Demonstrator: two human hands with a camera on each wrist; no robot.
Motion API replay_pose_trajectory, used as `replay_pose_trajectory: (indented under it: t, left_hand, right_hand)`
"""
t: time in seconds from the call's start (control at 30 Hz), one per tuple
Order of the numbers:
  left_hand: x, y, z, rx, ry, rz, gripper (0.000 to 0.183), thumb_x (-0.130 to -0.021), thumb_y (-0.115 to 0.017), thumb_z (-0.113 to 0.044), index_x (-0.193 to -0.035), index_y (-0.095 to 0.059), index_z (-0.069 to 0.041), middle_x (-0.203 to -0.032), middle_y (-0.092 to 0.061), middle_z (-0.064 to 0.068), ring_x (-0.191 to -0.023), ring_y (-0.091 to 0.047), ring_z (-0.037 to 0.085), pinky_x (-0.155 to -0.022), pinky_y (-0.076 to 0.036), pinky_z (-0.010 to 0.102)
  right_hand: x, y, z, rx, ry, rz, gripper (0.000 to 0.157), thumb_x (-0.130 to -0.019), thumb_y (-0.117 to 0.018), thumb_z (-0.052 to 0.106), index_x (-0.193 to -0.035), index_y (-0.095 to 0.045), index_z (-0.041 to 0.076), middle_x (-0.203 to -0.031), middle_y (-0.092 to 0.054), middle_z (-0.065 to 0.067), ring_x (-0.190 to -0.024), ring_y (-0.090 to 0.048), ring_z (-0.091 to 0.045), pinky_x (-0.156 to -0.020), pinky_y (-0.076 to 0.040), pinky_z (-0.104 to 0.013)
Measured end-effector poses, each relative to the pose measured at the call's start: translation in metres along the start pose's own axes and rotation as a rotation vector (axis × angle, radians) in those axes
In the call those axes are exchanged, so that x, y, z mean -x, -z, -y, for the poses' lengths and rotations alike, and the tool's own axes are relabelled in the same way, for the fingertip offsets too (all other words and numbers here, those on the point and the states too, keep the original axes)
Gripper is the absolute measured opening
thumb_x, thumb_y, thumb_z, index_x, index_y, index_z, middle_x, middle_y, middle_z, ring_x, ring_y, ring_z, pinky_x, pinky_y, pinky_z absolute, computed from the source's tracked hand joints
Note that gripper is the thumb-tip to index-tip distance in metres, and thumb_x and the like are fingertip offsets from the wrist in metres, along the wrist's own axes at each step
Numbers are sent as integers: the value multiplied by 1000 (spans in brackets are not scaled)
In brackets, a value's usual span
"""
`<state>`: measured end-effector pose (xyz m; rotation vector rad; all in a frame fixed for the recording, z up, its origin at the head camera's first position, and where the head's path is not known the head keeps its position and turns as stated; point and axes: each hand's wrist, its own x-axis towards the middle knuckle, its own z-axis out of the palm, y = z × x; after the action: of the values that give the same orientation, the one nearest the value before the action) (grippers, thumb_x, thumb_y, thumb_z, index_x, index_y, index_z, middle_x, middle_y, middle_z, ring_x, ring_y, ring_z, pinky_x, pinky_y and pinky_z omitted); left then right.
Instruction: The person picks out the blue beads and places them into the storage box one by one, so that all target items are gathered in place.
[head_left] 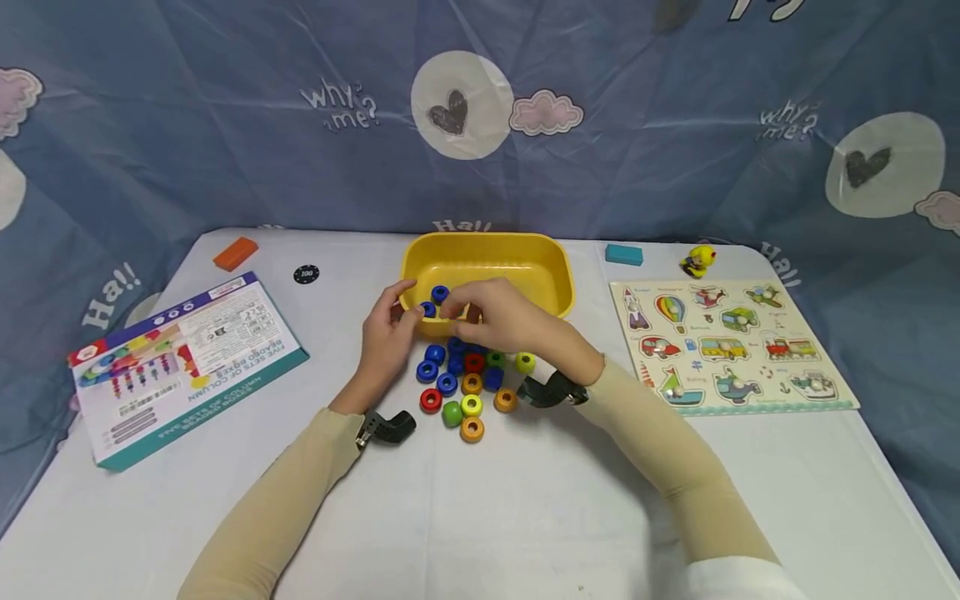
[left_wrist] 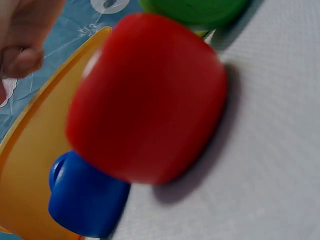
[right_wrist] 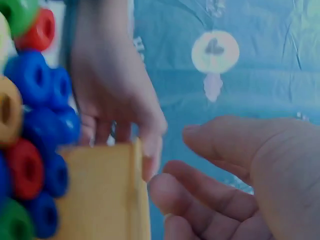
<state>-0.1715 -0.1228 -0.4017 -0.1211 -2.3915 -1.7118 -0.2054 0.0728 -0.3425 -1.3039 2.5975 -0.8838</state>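
Observation:
A yellow plastic tub [head_left: 487, 242] stands at the table's back middle. At its front left corner is my left hand [head_left: 384, 337], thumb and fingers loosely bent beside the rim; contact is unclear. Over the front rim hangs my right hand [head_left: 498, 315]; in the right wrist view its thumb and fingers [right_wrist: 220, 145] are apart, with nothing seen between them. Two blue beads [head_left: 440, 293] show between the hands, at the tub's front left. Just before the tub lies a pile of beads, with blue ones [head_left: 427, 372], red [head_left: 431, 401], green [head_left: 452, 414], yellow and orange [head_left: 472, 430].
On the left lies a bead toy box [head_left: 187, 367], with an orange block [head_left: 236, 254] and a black chip [head_left: 306, 274] behind. A picture puzzle board [head_left: 738, 346] lies right, near a teal block [head_left: 624, 255] and a small yellow figure [head_left: 697, 261].

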Motion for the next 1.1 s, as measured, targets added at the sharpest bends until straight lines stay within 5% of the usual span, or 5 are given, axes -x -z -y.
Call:
replay_pose_trajectory:
  t: [0.23,0.53,0.8,1.1]
  left_hand:
    - [-1,2,-2,-7,-17,-5,43,-95,-52,-6,-137,-49,1,-149,-44,18,-121,-55,40,-85,-40,15]
    - [0,-1,-5,7,-7,-3,43,-95,-52,-7,-137,-50,1,-149,-44,17,-120,-56,40,-82,-40,12]
    - [-2,0,-6,3,-11,-1,43,-95,-52,-7,-137,-49,0,-149,-43,17,-121,-56,39,-82,-40,10]
    - [0,-1,-3,3,10,-1,43,-95,-52,-7,-138,-49,-1,-150,-42,17,-122,-54,40,-93,-45,37]
  right_hand:
    - [15,-26,5,111,31,127,22,-88,-69,12,-110,-72,9,-102,-71,-3,-81,-58,-12,-73,-49,-21]
    - [15,-47,5,252,-63,151,24,-89,-66,12,-113,-72,13,-102,-62,-3,-81,-53,-11,-73,-47,-20]
    - [15,-50,5,285,-52,125,24,-87,-68,14,-111,-73,12,-99,-60,-5,-79,-54,-10,-71,-48,-20]
    - [18,-42,2,244,71,49,20,-85,-69,16,-104,-73,11,-92,-59,-3,-76,-50,-10,-66,-44,-18]
